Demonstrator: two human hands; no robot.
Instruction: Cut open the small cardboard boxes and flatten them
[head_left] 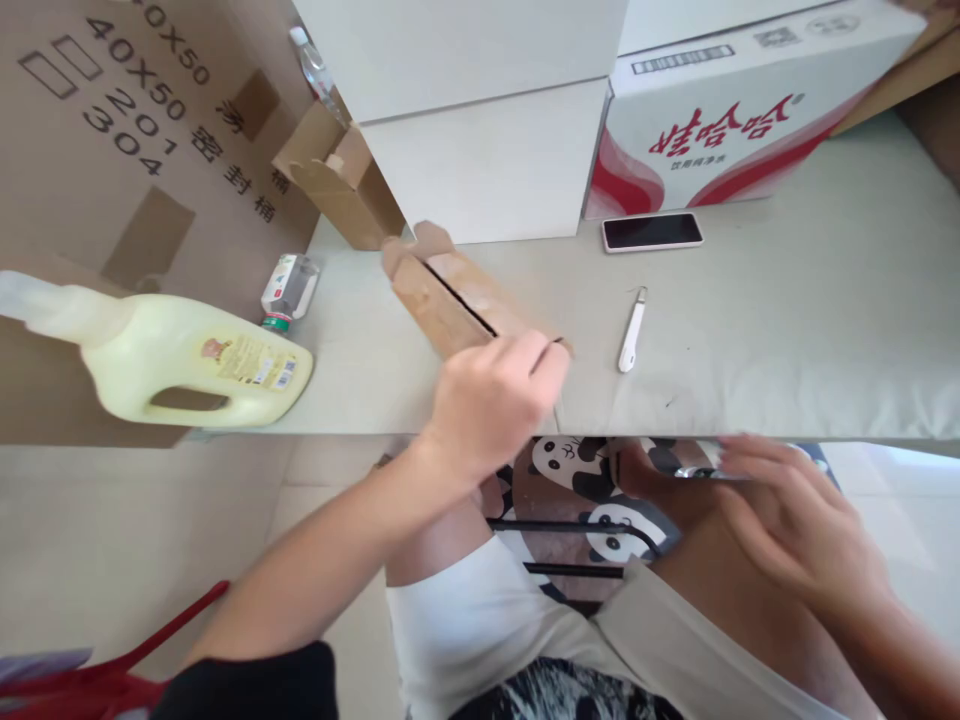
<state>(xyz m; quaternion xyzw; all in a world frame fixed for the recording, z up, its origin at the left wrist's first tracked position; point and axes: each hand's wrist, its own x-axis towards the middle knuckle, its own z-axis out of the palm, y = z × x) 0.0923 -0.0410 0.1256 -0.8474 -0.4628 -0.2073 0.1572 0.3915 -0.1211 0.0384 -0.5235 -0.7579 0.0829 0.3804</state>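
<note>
A small brown cardboard box (446, 305) with raised end flaps lies slantwise near the front edge of the padded bench. A dark narrow gap or strip runs along its top. My left hand (499, 400) is closed at the box's near end, fingers curled down on it; the fingertips are mostly hidden. Over my right knee hovers my right hand (795, 520), slightly blurred, its fingers stretched out and nothing in it. On the bench right of the box lies a white box-cutter-like tool (634, 330) with a metal tip.
Behind stand white cartons (480, 160), a red-and-white water carton (697, 130) and an open brown box (360, 190). A phone (652, 232) lies before them. At left are a pale yellow jug (247, 350), a clear bottle (289, 290) and a big carton (150, 200).
</note>
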